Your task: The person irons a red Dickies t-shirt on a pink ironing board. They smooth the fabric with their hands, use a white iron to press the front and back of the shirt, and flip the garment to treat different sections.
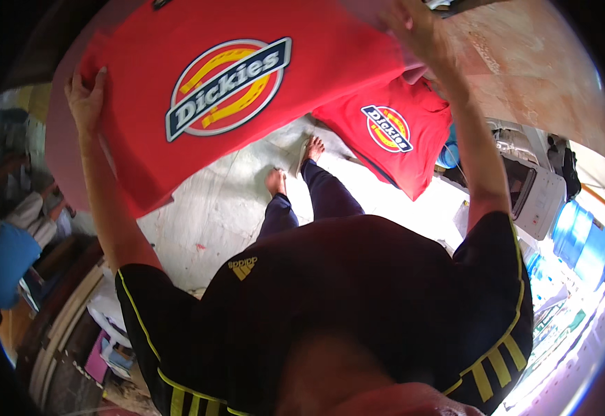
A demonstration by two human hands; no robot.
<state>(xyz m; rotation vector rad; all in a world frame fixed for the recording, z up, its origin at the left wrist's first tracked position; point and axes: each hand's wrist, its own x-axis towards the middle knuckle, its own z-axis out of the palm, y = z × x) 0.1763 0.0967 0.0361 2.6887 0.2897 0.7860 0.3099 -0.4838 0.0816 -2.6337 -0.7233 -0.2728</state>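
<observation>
A red shirt (330, 48) with a round emblem in yellow, white and dark blue is spread over a surface with a pinkish cover (65, 156). At its left edge lies my left hand (86, 100), thumb and fingers apart, the thumb touching or very near the cloth. My right hand (413, 29) is by the far right part of the shirt; motion blurs its fingers, so any grip on the cloth is unclear. A second red garment (413, 173) with the same kind of emblem, smaller in view, hangs or lies to the right, below my right forearm.
Pale tiles (209, 229) cover the floor around my bare feet (276, 182). On the right are a brownish panel (524, 69), a white appliance-like box (541, 201) and a large blue water bottle (583, 243). Clutter and a blue rounded object (11, 263) crowd the left.
</observation>
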